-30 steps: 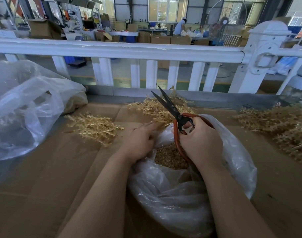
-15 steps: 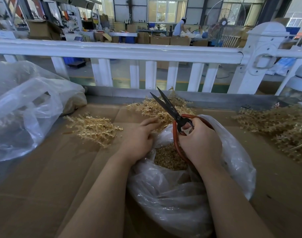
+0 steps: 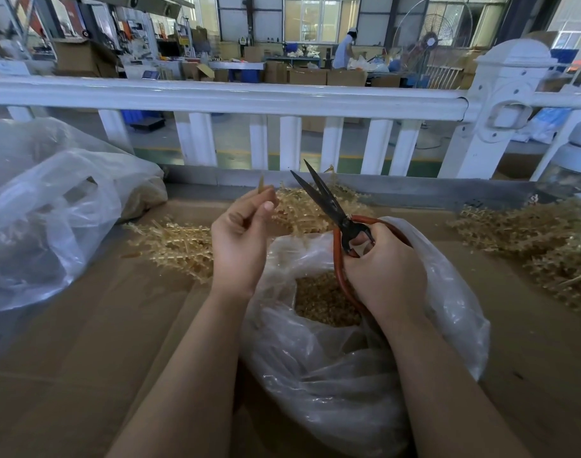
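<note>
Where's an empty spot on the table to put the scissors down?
Bare cardboard for the scissors lies near left, between the big bag, the left twig pile and the left arm. More lies near right, between the middle bag and the right pile. The far edge by the fence is crowded with piles.

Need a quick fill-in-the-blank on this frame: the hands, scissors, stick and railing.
1. Of the left hand and right hand, the scissors are gripped by the ____ one.
2. The scissors' blades stand ____.
3. The thin stick is pinched in the fingers of the ____ hand.
4. The railing in the background is painted ____.

Missing words: right; open; left; white.
</note>
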Tool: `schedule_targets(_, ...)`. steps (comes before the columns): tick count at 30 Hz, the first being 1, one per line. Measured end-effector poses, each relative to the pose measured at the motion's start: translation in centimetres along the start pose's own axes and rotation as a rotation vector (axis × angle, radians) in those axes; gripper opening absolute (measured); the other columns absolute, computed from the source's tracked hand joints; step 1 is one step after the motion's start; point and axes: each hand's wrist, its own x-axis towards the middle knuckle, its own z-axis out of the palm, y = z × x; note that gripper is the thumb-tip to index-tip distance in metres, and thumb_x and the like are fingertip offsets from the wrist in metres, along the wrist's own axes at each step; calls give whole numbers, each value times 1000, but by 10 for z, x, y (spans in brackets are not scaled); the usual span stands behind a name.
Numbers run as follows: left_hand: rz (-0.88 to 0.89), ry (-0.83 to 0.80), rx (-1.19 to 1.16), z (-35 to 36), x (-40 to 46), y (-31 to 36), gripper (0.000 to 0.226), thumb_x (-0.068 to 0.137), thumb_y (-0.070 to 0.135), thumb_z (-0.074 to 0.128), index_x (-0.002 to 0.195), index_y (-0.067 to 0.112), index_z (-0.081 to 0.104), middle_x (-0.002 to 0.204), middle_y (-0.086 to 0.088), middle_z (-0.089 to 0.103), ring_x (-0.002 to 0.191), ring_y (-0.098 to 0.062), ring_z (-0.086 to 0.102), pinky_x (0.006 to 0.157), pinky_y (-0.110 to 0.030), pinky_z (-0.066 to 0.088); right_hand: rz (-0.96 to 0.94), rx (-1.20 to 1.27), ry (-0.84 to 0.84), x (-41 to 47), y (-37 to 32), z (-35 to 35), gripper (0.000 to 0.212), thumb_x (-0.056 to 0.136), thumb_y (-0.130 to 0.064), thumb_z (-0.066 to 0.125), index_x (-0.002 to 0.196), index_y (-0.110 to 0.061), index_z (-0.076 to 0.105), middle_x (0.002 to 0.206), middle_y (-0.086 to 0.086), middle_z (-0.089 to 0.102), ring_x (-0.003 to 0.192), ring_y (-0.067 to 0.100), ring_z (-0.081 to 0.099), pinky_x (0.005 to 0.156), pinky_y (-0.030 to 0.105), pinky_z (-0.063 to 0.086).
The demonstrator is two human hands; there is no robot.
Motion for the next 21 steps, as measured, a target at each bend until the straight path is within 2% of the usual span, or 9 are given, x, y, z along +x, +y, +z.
schedule_targets(3, -43, 148, -4, -1, 0, -2, 14, 93, 11, 66, 101, 19, 74, 104, -1, 75, 104, -12, 70, 93, -25, 54, -1, -5, 1, 0, -1, 0, 36, 90, -60, 60, 78, -27, 55, 67, -15, 56, 61, 0, 49, 52, 18, 37)
schedule_targets(5, -82, 186, 61, -3, 1, -4, 6, 91, 16, 70, 88, 16, 75, 86, 5, 75, 87, -6, 70, 82, -20, 54, 4, 3, 10, -1, -2, -1, 36, 89, -62, 58, 77, -28, 54, 66, -16, 55, 60, 0, 48, 50, 18, 33)
schedule_targets(6, -108, 168, 125, -5, 2, -7, 12, 90, 19, 72, 81, 12, 73, 76, 6, 72, 76, -6, 67, 76, -20, 53, 6, 8, 14, -1, -2, -1, 36, 89, -62, 58, 77, -28, 54, 65, -16, 54, 59, -1, 48, 50, 17, 32)
schedule_targets(9, -154, 72, 360, -4, 0, -13, 31, 85, 32, 76, 66, 11, 62, 64, 4, 61, 64, -11, 55, 69, -36, 52, 7, 42, 24, -1, -1, -1, 39, 86, -66, 50, 78, -28, 55, 64, -17, 53, 59, -2, 48, 50, 18, 32)
schedule_targets(12, 45, 22, 652, 1, -2, -11, 24, 83, 36, 75, 74, 23, 57, 87, 9, 62, 90, -15, 57, 82, -39, 48, 3, 76, 44, -2, -2, -1, 44, 81, -70, 44, 80, -28, 56, 64, -19, 53, 59, -3, 48, 50, 17, 31)
schedule_targets(14, 203, -99, 746, 5, -2, -11, 8, 87, 34, 69, 88, 29, 63, 103, 14, 61, 105, -13, 51, 91, -35, 38, 7, 75, 48, -1, -1, -1, 42, 83, -68, 46, 80, -27, 57, 64, -18, 54, 59, -3, 48, 50, 17, 31)
schedule_targets(15, 247, -181, 814, 7, -3, -12, 10, 90, 35, 64, 99, 32, 67, 112, 16, 58, 111, -12, 46, 95, -32, 30, 7, 72, 48, 0, 0, -1, 42, 83, -68, 46, 80, -27, 57, 65, -18, 55, 59, -3, 49, 50, 17, 31)
schedule_targets(18, 260, -414, 1061, 12, -7, -23, 34, 97, 40, 49, 130, 40, 57, 141, 10, 43, 130, -13, 30, 104, -35, 16, -1, 68, 39, 1, 1, 0, 36, 87, -63, 54, 83, -27, 58, 69, -18, 56, 61, -1, 48, 52, 16, 32)
schedule_targets(21, 166, -527, 1214, 16, -9, -30, 41, 99, 42, 39, 138, 35, 49, 154, 1, 32, 142, -19, 22, 114, -46, 8, -5, 59, 46, 0, 2, 1, 32, 90, -58, 60, 81, -27, 57, 68, -17, 56, 61, -2, 48, 52, 15, 31)
